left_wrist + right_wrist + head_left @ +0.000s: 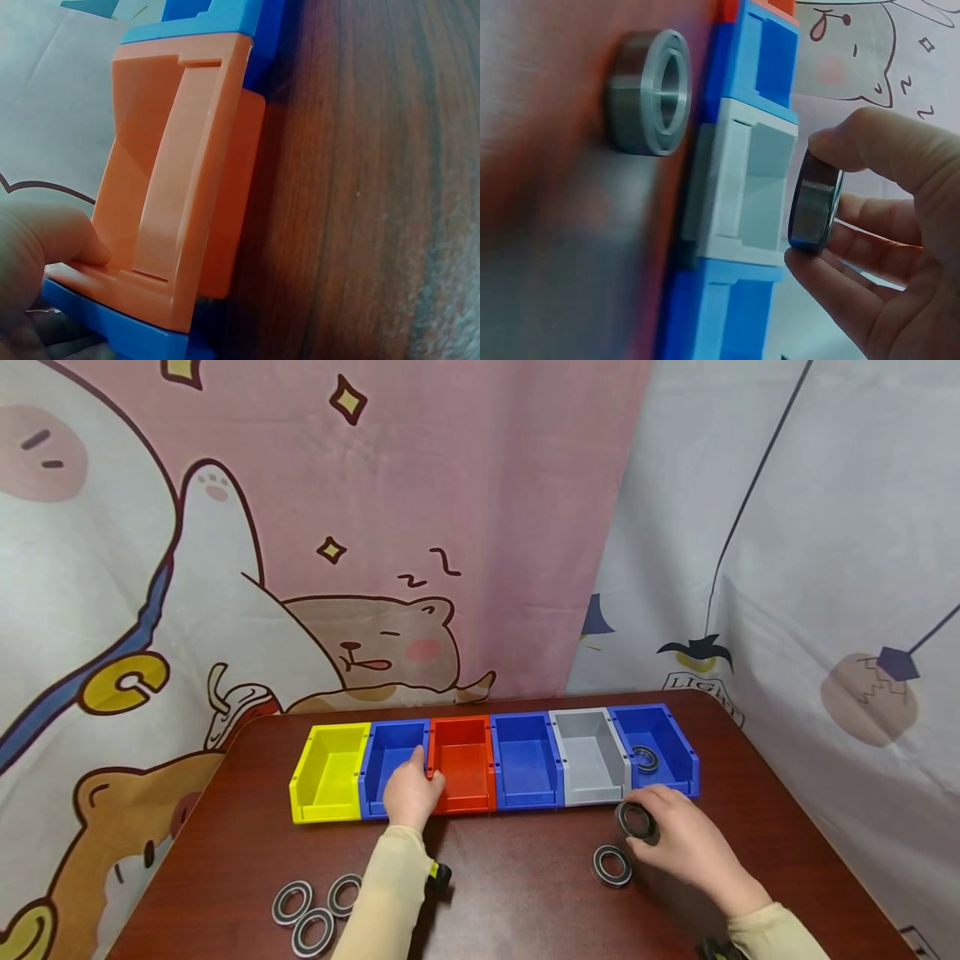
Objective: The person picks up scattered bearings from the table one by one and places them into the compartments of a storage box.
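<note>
The right hand (pixel 690 839) pinches a bearing (pixel 815 199) between thumb and fingertips, just in front of the row of bins, near the grey bin (pixel 588 760) and the end blue bin (pixel 667 739). A second bearing (pixel 630 97) sits on the table (pixel 525 885) close by, and another (pixel 655 761) lies inside that end bin. The left hand (pixel 412 791) grips the wall where the red bin (pixel 461 764) meets its blue neighbour (pixel 386 756), thumb on the red side. Three more bearings (pixel 297 933) lie beside the left sleeve (pixel 390 885). Any lettering on the rings is too small to read; the curtain (pixel 810 527) behind reads "LIGHT"
</note>
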Available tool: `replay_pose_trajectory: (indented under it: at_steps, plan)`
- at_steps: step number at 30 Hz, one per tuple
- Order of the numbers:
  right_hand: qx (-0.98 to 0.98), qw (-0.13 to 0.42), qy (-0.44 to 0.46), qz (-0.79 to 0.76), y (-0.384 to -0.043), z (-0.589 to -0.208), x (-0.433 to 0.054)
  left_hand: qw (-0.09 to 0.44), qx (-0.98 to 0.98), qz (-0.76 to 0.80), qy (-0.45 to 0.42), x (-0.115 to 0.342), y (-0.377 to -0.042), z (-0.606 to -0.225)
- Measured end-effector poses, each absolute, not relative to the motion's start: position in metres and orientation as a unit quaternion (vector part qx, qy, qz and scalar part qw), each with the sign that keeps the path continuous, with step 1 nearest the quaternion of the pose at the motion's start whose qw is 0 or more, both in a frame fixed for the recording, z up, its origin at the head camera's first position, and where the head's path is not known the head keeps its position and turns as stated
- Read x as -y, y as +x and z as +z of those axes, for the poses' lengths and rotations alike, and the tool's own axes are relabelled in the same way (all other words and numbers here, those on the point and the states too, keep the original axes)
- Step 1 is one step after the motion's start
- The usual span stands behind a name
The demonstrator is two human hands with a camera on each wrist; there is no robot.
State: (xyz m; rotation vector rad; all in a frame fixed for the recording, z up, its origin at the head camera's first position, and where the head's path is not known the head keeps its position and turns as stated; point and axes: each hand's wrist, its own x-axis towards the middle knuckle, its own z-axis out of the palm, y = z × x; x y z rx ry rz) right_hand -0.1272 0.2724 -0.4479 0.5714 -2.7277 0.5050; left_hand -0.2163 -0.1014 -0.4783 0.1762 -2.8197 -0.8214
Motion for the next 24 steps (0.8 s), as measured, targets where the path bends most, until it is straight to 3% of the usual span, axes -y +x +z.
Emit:
replay_pose_trajectory:
  at_steps: [9,24]
  plan:
    - [0.947,0.162,0.207,0.187,-0.168,-0.436,-0.259,0.094,0.954,-0.279,0.064,0.101,-0.216,-0.479]
    - [0.955,0.135,0.212,0.155,-0.231,-0.448,-0.240,0.090,0.954,-0.278,0.068,0.101,-0.218,-0.480]
